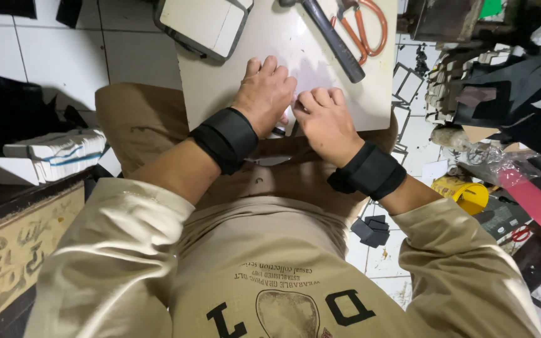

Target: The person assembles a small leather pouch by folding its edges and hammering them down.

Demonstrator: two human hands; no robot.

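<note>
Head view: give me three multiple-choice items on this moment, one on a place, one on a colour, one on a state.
1. Where do the scissors lie?
A. at the white board's far right corner
B. on the floor tiles
C. on the person's lap

2. What colour are the scissor handles?
A. blue
B. orange
C. green

3. How is the left hand?
A. raised in the air
B. gripping the hammer
C. palm down on the board

Answers: 1 A, they lie beside the hammer at that corner. 2 B, both loops are orange. 3 C, it rests flat next to the right hand, whose fingers are curled.
</note>
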